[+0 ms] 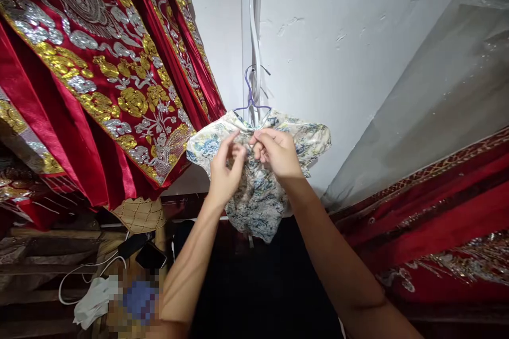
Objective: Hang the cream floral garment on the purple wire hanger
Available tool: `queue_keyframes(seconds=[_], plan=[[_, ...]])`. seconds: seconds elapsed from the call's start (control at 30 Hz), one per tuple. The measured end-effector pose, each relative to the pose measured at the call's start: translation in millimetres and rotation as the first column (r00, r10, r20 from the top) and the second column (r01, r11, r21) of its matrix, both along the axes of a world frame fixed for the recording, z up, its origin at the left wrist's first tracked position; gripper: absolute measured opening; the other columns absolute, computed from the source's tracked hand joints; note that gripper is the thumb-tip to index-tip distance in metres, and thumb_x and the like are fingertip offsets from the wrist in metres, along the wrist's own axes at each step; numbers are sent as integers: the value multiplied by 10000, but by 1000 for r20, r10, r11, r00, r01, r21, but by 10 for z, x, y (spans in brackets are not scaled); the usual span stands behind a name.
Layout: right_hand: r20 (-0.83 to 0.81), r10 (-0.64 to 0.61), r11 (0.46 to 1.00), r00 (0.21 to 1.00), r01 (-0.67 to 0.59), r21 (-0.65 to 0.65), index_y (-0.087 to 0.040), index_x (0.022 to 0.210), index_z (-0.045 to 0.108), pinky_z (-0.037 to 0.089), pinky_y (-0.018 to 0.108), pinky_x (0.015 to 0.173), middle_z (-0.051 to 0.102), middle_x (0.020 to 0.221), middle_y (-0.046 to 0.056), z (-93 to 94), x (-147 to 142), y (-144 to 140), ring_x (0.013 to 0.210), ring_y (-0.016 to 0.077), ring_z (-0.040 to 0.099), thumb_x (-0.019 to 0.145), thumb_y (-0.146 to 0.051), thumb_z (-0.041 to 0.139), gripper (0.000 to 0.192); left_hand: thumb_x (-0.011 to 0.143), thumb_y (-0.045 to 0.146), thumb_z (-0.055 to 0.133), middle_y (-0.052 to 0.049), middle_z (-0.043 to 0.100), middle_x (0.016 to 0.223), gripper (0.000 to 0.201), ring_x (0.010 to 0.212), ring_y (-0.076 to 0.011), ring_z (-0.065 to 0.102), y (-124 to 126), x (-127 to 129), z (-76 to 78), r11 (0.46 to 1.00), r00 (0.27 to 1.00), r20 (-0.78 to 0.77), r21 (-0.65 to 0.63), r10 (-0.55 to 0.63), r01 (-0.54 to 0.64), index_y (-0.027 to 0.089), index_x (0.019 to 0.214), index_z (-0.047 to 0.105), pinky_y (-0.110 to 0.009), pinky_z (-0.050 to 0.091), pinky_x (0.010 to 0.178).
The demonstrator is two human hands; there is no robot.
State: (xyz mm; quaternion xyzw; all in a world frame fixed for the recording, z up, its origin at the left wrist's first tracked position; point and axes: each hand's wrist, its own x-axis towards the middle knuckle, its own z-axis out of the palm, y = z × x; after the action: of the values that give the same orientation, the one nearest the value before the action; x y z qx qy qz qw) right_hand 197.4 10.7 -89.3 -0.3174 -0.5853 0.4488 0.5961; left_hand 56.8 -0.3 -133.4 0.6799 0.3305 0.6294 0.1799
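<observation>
A small cream garment with a blue floral print [314, 140] hangs on a purple wire hanger [249, 96] against the white wall. Both my hands are raised to its collar. My left hand [223, 169] pinches the fabric at the neck with fingers bent. Just to its right, my right hand [276, 152] grips the fabric at the collar below the hanger's hook. The front of the garment behind my hands is partly hidden.
Red garments with gold and silver embroidery [99, 74] hang at the left, and more red embroidered cloth under clear plastic [437, 212] lies at the right. Below left are a phone [151, 257], a white cable [85, 270] and a white cloth [95, 299].
</observation>
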Motion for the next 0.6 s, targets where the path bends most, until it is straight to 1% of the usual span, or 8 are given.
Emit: queue_keyframes(seconds=[0.07,0.13,0.23,0.33,0.4,0.5,0.53,0.6], plan=[[14,-4,998,1000,3,60,-171,717,637,314,214,437,540,483,-29,79,2,5,410,75,424,885,-370,623,262,992,303,549,-60,675,1052,364,915,-169,635,106,5,383,991,991,-118,129,57,-42,226,1346,583,-318,507,853],[22,-19,992,1000,16,125,-176,728,637,310,222,459,513,484,-38,107,13,48,431,79,413,898,-384,610,270,999,286,536,-58,691,1014,233,895,-168,635,189,4,602,980,960,-260,193,105,-55,192,1156,679,-313,506,835],[39,-54,985,998,47,167,-180,729,638,283,236,479,463,489,-49,-61,31,186,464,89,387,897,-422,613,295,999,247,527,-59,692,934,183,872,-171,627,252,-3,652,959,892,-408,268,195,-87,163,973,687,-307,491,820],[94,-143,987,985,135,92,-176,686,638,251,252,485,489,537,-33,-447,26,330,491,97,371,855,-430,630,306,1004,221,510,-65,684,925,180,874,-168,622,265,-50,590,934,873,-416,340,255,-111,159,969,676,-302,482,818],[135,-174,984,975,179,-23,-175,638,626,226,261,481,490,535,-27,-731,18,359,486,99,354,816,-403,639,290,1002,231,523,-63,687,937,178,890,-161,626,278,-158,590,912,909,-289,367,299,-183,162,969,683,-298,485,845],[131,-156,972,979,176,-156,-191,571,564,214,268,473,392,469,-45,-1009,33,244,463,102,323,814,-362,596,299,978,271,585,-43,679,953,150,898,-141,628,343,-479,601,895,940,111,286,324,-342,169,974,695,-276,493,866],[101,-159,971,982,174,-164,-197,564,546,226,270,477,375,462,-47,-1038,46,169,464,104,324,826,-345,575,302,967,278,607,-29,669,932,138,869,-128,626,374,-615,568,913,920,268,213,287,-347,171,974,693,-260,498,850],[25,-162,976,986,164,-141,-200,573,542,251,272,492,374,462,-46,-1008,73,-7,475,106,334,850,-308,540,297,950,272,632,3,636,842,115,774,-96,611,422,-869,399,976,809,566,36,159,-217,167,934,674,-222,504,802]])
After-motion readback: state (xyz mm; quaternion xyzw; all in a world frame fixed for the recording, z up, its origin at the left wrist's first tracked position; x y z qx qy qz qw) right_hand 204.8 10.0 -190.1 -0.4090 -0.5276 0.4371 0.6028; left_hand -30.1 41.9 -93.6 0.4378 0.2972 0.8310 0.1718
